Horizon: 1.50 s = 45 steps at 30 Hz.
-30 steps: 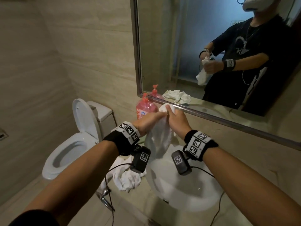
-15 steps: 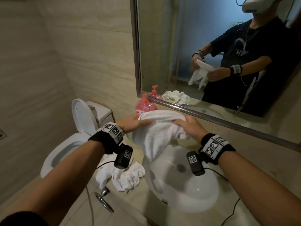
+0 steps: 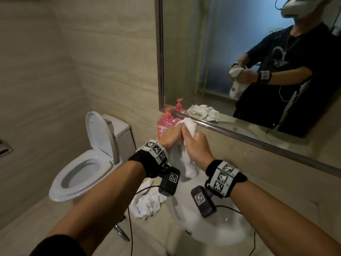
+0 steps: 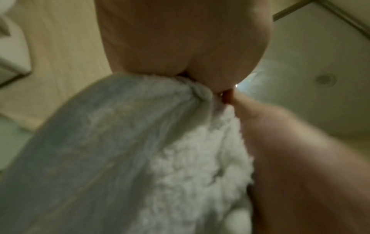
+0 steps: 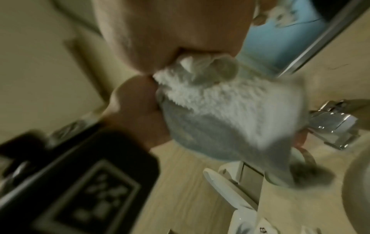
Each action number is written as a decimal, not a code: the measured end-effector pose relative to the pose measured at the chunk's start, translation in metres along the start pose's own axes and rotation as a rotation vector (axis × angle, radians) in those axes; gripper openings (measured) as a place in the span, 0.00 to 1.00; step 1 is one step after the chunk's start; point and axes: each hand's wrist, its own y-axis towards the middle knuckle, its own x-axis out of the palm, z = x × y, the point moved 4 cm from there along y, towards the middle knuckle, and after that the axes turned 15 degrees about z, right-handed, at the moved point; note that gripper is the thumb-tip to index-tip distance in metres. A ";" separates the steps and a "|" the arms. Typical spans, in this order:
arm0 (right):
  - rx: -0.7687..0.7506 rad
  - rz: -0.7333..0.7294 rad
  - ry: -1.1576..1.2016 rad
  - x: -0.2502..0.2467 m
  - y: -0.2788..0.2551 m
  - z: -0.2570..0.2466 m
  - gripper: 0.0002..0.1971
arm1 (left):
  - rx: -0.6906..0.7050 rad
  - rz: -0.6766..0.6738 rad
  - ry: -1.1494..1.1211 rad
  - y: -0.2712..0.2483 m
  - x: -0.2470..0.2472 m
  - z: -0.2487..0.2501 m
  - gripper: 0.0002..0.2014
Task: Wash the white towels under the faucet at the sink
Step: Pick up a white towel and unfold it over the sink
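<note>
White fluffy terry towel (image 3: 184, 159) held bunched above back-left rim of white round ceramic sink (image 3: 217, 231), lower end hung into basin. Top gripped by left hand (image 3: 171, 134) and right hand (image 3: 196, 147), knuckles pressed together, fingers of both curled tight round cloth. Second crumpled white towel (image 3: 147, 203) lain on beige stone counter (image 3: 160, 233), at left edge of sink. Pink soap pump bottle (image 3: 165, 122) stood at counter's back edge, below mirror (image 3: 230, 52)
</note>
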 end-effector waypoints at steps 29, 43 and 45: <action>0.017 -0.011 -0.046 -0.023 0.017 0.026 0.14 | -0.013 -0.012 0.091 0.006 -0.027 -0.027 0.30; 0.006 0.053 -0.151 -0.007 0.023 0.030 0.23 | -0.180 -0.260 -0.193 -0.016 0.004 -0.020 0.22; -0.050 0.000 -0.219 -0.020 0.030 0.033 0.22 | -0.062 -0.301 -0.022 -0.015 -0.002 -0.023 0.20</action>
